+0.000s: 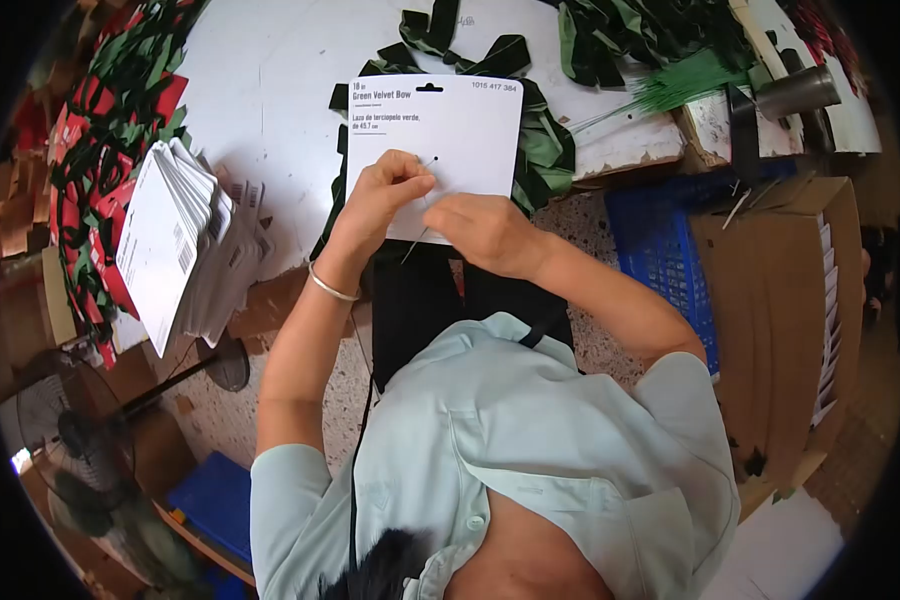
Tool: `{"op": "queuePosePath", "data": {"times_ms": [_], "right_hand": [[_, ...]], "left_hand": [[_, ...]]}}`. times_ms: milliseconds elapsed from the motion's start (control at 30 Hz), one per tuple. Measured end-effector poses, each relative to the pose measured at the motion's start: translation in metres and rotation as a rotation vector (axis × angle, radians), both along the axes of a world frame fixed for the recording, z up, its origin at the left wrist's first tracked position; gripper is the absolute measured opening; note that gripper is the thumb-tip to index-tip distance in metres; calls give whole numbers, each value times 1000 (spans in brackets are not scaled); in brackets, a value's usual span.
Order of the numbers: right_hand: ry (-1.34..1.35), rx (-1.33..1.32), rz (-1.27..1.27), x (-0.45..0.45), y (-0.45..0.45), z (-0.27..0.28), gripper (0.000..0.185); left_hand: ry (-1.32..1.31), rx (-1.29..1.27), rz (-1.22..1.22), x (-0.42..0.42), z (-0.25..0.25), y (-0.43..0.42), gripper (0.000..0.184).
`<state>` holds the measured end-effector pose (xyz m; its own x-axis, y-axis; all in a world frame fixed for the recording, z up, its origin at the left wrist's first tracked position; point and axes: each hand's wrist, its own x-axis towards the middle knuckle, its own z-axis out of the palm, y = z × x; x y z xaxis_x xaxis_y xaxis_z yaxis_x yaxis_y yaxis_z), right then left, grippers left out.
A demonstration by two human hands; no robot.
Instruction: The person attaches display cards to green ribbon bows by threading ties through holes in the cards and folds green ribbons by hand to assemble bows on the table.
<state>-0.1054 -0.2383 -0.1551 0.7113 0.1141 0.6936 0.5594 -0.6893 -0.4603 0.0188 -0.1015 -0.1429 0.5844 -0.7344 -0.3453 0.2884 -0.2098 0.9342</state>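
A white printed card [470, 130], lettered "Green Velvet Bow", lies on a dark green velvet bow [545, 140] at the table's front edge. My left hand [385, 195] is over the card's left part, thumb and forefinger pinched on a thin tie just below the small centre hole. To its right, my right hand [485, 232] is closed at the card's lower edge. A thin green wire tie [413, 246] sticks out below its fingertips. The fingertips of both hands are close together, and what lies inside the pinches is mostly hidden.
Stacked white cards [185, 240] stand at the left beside red and green bows [80, 200]. Green wire ties [670, 82] and more velvet bows [640, 35] lie at the upper right. A blue crate [660, 260] and cardboard box [770, 320] are at the right, a fan [70, 420] lower left.
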Motion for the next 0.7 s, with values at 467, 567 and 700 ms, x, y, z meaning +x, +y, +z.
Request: {"op": "queuePosePath", "data": {"times_ms": [467, 567, 700], "right_hand": [[450, -28, -92, 67, -22, -3, 9], [438, -130, 16, 59, -31, 2, 17], [316, -233, 104, 56, -40, 10, 20]], "left_hand": [[-1264, 66, 236, -34, -40, 0, 23], [-1446, 115, 349, -38, -40, -4, 26], [-1434, 99, 372, -37, -42, -5, 28]]}}
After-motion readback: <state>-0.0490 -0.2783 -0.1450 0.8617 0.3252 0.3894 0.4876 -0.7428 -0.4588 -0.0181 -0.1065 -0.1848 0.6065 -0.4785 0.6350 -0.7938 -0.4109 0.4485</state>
